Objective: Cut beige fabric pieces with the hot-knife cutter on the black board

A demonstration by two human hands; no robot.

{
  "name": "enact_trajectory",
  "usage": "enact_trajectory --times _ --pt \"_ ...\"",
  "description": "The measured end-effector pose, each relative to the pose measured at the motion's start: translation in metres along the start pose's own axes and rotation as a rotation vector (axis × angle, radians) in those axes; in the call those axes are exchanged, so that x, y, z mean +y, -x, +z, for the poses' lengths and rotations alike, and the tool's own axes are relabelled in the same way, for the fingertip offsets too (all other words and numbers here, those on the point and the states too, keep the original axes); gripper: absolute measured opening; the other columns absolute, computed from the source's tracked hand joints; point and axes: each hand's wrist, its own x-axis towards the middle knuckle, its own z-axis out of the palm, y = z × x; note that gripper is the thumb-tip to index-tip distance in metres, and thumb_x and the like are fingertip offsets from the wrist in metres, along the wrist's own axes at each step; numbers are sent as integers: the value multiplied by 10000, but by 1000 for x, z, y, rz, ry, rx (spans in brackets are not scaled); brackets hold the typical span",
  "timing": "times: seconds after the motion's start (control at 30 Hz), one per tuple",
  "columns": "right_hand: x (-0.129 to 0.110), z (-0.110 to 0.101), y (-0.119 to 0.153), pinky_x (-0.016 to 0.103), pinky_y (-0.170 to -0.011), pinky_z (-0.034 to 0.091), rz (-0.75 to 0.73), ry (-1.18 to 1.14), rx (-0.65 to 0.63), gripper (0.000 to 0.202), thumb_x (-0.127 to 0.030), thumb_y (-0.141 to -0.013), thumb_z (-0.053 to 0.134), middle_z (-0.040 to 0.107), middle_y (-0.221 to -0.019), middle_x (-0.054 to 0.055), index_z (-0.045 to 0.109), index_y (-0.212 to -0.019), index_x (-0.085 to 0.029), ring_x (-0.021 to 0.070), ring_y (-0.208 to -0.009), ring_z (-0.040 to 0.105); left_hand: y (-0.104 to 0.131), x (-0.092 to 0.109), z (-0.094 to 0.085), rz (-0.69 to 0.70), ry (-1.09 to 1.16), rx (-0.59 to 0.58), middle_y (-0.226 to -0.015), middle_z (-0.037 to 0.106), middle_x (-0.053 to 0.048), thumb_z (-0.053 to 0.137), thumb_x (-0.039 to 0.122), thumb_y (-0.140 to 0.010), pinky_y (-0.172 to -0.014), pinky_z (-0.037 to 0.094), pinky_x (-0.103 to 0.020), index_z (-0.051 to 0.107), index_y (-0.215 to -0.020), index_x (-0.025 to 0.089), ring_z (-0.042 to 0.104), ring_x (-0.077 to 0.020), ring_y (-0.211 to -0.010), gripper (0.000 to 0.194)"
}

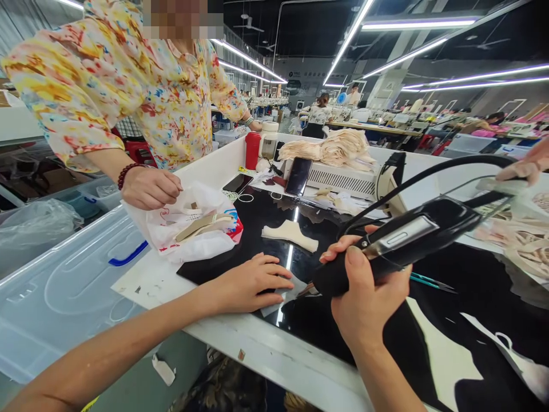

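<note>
My right hand (369, 292) is wrapped round a black corded handheld power tool (398, 234) with a silver panel along its side. The tool's small metal tip points down and left at a thin greyish piece (295, 286) on the glossy black work surface (240, 263). On that piece my left hand (253, 283) lies palm down with fingers stretched out, close to the tip. Just beyond my hands sits a cream shaped fabric stack (289, 234). Teal tweezers (431, 281) rest right of the tool. A larger cream fabric piece (446, 355) lies beyond my right wrist.
Across the table stands a co-worker (128, 86), a closed hand above a white plastic bag (201, 229) with fabric pieces. Behind are a red bottle (253, 150), a phone (299, 176) and bundled cream fabric (330, 149). Another person's hand (525, 166) appears at far right, near the cord.
</note>
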Motion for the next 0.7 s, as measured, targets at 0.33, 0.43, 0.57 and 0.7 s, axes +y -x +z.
enact_trajectory --times 0.33,0.43,0.57,0.7 --pt "2 2 2 328 -672 557 -35 -24 -45 392 -331 -889 818 690 -825 -52 587 -1193 -242 138 -631 643 1 -1 1 13 20 14 -1460 659 -63 646 298 -1037 -1243 366 -508 694 -1367 249 477 -318 -1456 337" --pt "2 2 2 320 -658 561 -53 -1 -55 371 -321 -897 809 690 -837 -46 587 -1184 -240 135 -630 646 1 -2 2 20 16 17 -1449 665 -73 652 291 -1032 -1245 367 -512 697 -1364 244 495 -315 -1449 339" --pt "0 0 1 319 -656 562 -41 24 -43 399 -344 -878 827 689 -838 -40 592 -1181 -233 136 -625 648 2 0 -1 6 20 24 -1518 615 -92 643 313 -1038 -1258 334 -561 685 -1385 249 457 -331 -1494 355" --pt "-2 -5 1 314 -646 556 -28 37 -20 428 -354 -858 843 691 -834 -39 583 -1178 -235 139 -626 640 2 4 -12 30 90 -65 -1559 585 -57 645 329 -1041 -1304 196 -611 646 -1430 333 417 -306 -1542 388"
